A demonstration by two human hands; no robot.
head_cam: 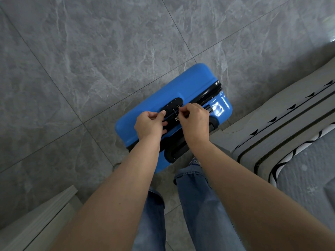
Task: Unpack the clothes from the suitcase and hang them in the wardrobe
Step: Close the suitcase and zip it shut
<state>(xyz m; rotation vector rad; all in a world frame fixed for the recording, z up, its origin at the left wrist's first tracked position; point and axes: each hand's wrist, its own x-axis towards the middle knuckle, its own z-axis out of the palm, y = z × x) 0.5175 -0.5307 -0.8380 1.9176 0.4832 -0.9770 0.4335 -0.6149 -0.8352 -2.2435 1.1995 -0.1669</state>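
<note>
Hands: both reach down to top of a blue suitcase [154, 91], meeting at its black combination lock [173, 104].
Left hand [149, 125]: fingers curled, thumb tip pressed on lock's left end; other fingers bent against the blue shell. Whether it grips anything, can't tell.
Right hand [194, 120]: thumb & forefinger pinch a small metal zipper pull [176, 113] just right of the lock.
Suitcase: hard-shell, stands on the floor [90, 51] directly in front of the person, w/ lock side facing up. Looks closed; black zipper [211, 92] runs along its length toward the far right end.
Handle: black pull handle [176, 151] on the near side, partly hidden under right forearm.
Floor: large grey marble-look tiles w/ thin dark joints.
Person: seen from above; bare forearms, blue jeans [195, 205], one shoe tip peeking out near the suitcase.
Right side: grey bed [272, 127] edge w/ black piping; grey bedding w/ black-and-white trim in the lower right corner.
Lower left: pale grey ridged panel [41, 216], angled; what it belongs to, can't tell.
</note>
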